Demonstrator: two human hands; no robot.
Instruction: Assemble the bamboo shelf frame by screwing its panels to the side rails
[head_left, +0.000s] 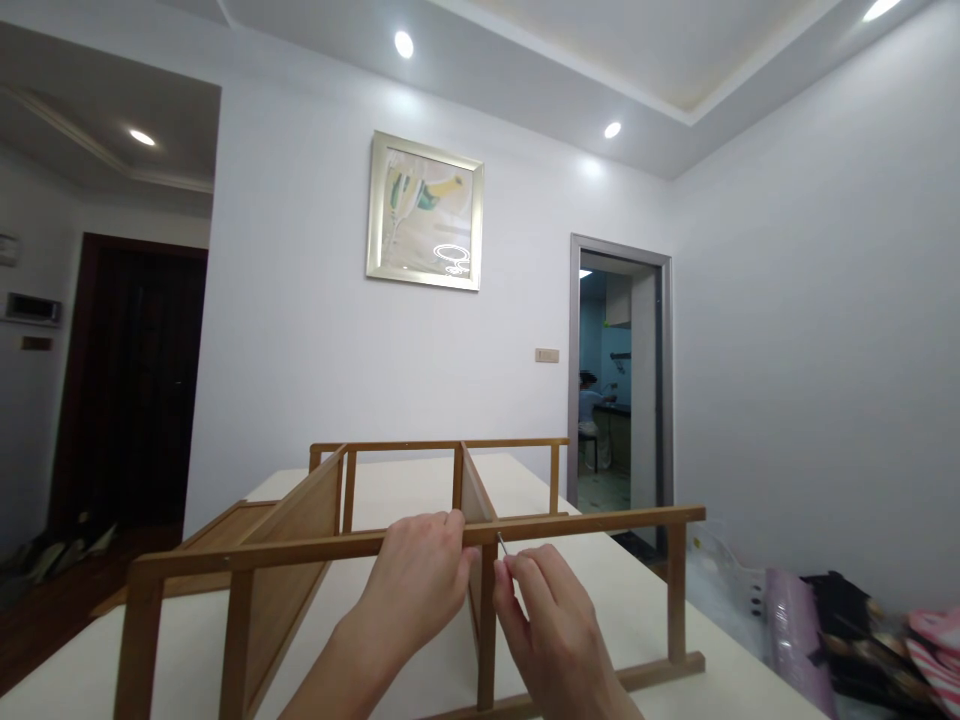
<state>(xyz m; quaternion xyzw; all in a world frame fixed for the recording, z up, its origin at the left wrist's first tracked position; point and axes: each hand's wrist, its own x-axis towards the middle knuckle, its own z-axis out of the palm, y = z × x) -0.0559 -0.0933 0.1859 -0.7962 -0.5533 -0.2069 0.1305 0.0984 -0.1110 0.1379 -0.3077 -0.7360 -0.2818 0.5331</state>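
A wooden shelf frame (585,521) lies on its side on a white table, its near rail running across in front of me. My left hand (416,565) is closed around this rail, just left of where an upright post (487,620) meets it. Between thumb and fingers, my right hand (551,620) pinches a thin metal rod (503,544), which looks like a hex key. The rod's tip is at the rail joint above the post; whether it sits in a screw is too small to tell. Wooden shelf panels (296,540) stand upright within the frame.
The white table (600,590) carries the frame and a flat wooden panel (225,525) at the left. Bags and a purple roll (796,640) lie right of the table. Through a doorway (574,370), a person sits in another room. A framed picture (426,210) hangs ahead.
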